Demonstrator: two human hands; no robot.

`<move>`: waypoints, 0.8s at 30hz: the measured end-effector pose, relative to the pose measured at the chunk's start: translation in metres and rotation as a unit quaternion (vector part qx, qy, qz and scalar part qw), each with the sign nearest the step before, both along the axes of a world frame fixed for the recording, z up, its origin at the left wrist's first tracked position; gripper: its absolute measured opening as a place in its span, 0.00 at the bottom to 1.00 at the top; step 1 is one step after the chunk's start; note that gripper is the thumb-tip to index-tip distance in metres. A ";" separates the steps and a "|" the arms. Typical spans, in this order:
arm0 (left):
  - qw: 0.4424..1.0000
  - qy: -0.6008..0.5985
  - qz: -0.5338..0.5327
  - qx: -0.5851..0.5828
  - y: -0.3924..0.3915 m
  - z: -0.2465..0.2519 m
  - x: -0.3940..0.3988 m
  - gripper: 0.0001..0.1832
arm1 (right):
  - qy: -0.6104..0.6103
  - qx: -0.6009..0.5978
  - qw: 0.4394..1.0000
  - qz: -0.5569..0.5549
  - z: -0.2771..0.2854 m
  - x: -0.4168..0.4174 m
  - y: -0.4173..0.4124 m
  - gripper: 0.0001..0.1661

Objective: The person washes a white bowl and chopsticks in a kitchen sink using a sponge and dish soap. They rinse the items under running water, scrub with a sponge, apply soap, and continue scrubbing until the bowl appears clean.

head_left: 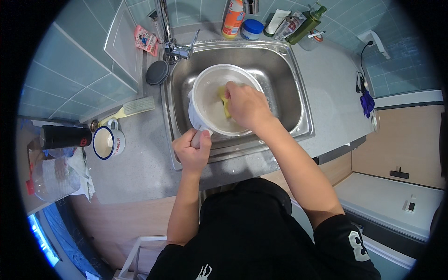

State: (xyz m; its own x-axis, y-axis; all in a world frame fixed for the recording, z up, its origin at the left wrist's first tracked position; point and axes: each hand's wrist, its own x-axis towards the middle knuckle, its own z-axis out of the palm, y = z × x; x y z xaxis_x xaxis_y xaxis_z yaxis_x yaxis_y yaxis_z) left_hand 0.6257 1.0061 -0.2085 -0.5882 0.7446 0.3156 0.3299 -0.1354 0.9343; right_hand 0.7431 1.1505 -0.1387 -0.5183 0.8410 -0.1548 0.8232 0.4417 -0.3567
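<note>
A pale, round cooking pot (206, 94) is held over the stainless steel sink (287, 80), its mouth tilted up toward me. My left hand (192, 148) grips the pot's short handle (197, 139) at the near left, thumb on top. Inside the pot, my right hand (246, 103) presses a yellow sponge (225, 103) against the inner wall. Part of the sponge is hidden under the fingers. Left of the hands, the chrome faucet (168, 38) rises from the sink's back left corner.
An enamel mug (120, 141), a pale-yellow brush (138, 106) and a black cylinder (66, 136) stand or lie on the left counter. Behind the sink are an orange bottle (233, 21), a blue-lidded jar (252, 29) and a green pump bottle (308, 24). A dark round lid (157, 72) lies by the faucet.
</note>
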 end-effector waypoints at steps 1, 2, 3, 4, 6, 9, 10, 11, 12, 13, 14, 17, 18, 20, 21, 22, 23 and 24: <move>1.000 0.000 0.002 -0.004 0.000 0.000 0.000 0.19 | 0.029 -0.034 0.999 0.021 -0.001 0.001 0.002 0.11; 1.000 -0.001 0.003 -0.007 0.000 0.000 0.000 0.19 | 0.058 -0.069 0.995 0.042 -0.001 0.001 0.002 0.11; 1.000 -0.003 0.006 -0.011 -0.001 -0.001 0.000 0.19 | 0.034 -0.063 0.997 0.035 0.001 0.000 0.000 0.11; 1.000 -0.006 0.008 -0.015 -0.001 -0.002 -0.001 0.19 | 0.009 -0.057 0.998 0.028 0.007 -0.003 -0.002 0.11; 1.000 -0.001 0.005 -0.018 -0.001 -0.002 -0.001 0.20 | -0.014 -0.028 0.999 -0.009 0.006 -0.005 -0.005 0.12; 1.000 0.018 -0.012 -0.020 0.001 0.000 0.001 0.20 | 0.057 0.068 0.996 -0.007 -0.021 -0.006 -0.008 0.11; 0.999 0.020 -0.020 -0.023 0.002 -0.002 0.002 0.20 | 0.124 0.117 0.984 0.054 -0.029 -0.004 -0.012 0.12; 0.999 0.022 -0.027 -0.027 0.003 -0.003 0.004 0.20 | 0.189 0.166 0.961 0.114 -0.034 -0.002 -0.013 0.13; 0.999 0.021 -0.026 -0.023 0.002 -0.006 0.004 0.20 | 0.204 0.061 0.967 0.137 -0.031 -0.004 -0.012 0.13; 0.999 0.020 -0.025 -0.018 0.001 -0.008 0.004 0.20 | 0.216 -0.045 0.962 0.160 -0.027 -0.005 -0.008 0.14; 0.999 0.019 -0.023 -0.014 0.001 -0.009 0.004 0.20 | 0.227 -0.150 0.945 0.181 -0.022 -0.005 -0.005 0.14; 0.999 0.034 -0.005 -0.016 -0.004 -0.006 0.006 0.22 | -0.039 -0.261 0.956 0.130 -0.006 0.012 0.008 0.19; 0.999 0.039 -0.014 -0.015 -0.004 -0.003 0.010 0.22 | -0.127 -0.229 0.957 0.128 0.014 0.017 0.008 0.18; 0.998 0.048 -0.029 -0.014 -0.004 0.003 0.020 0.22 | -0.065 -0.109 0.989 0.077 -0.027 0.028 0.012 0.14; 0.998 0.041 -0.040 -0.021 -0.003 0.004 0.027 0.23 | -0.034 -0.048 0.997 0.048 -0.044 0.034 0.014 0.12; 0.998 0.035 -0.049 -0.029 -0.002 0.004 0.034 0.24 | 0.045 -0.027 0.998 0.023 -0.050 0.031 0.014 0.12; 0.997 0.028 -0.059 -0.037 -0.001 0.003 0.038 0.24 | 0.122 -0.006 0.992 -0.003 -0.057 0.022 0.013 0.13; 0.996 0.031 -0.071 -0.041 0.000 0.002 0.040 0.25 | 0.200 0.013 0.979 -0.028 -0.061 0.013 0.011 0.13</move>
State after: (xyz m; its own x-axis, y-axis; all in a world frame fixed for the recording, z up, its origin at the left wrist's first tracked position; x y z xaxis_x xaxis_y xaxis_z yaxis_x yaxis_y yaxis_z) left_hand 0.6655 1.0065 -0.2061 -0.4556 0.8440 0.2831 0.3710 -0.1091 0.9222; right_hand 0.7560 1.1619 -0.1997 -0.4854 0.8712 0.0735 0.6431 0.4127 -0.6450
